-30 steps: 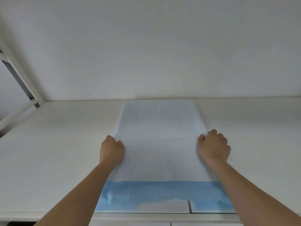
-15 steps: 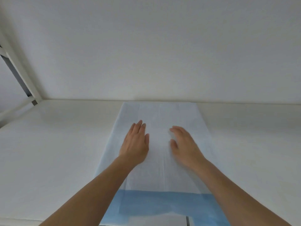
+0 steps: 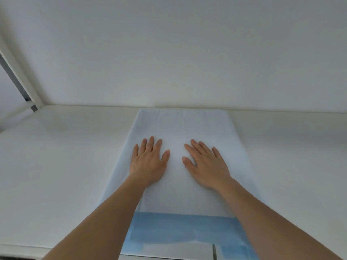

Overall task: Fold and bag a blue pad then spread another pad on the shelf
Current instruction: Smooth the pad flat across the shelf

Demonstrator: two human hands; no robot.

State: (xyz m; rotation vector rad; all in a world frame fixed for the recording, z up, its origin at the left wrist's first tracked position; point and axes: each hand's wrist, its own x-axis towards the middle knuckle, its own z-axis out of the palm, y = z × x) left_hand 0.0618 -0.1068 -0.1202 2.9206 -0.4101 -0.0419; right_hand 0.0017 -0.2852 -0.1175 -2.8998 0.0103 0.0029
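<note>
A pale blue-white pad (image 3: 183,126) lies flat on the white shelf (image 3: 56,166), reaching from the back wall to the front edge. Its near end is folded over and shows a darker blue band (image 3: 184,229). My left hand (image 3: 148,162) rests palm down on the pad's middle left, fingers spread. My right hand (image 3: 206,164) lies palm down on the middle right, fingers apart. Neither hand grips anything. No bag is in view.
A white wall (image 3: 178,53) closes the back of the shelf. A white slanted frame post (image 3: 20,76) stands at the far left corner. Bare shelf surface extends on both sides of the pad. The shelf's front edge (image 3: 37,250) runs along the bottom.
A second ago both hands were fists at the pad's side edges. They opened and moved inward onto the pad's middle, and now lie flatter with fingers spread wider.
</note>
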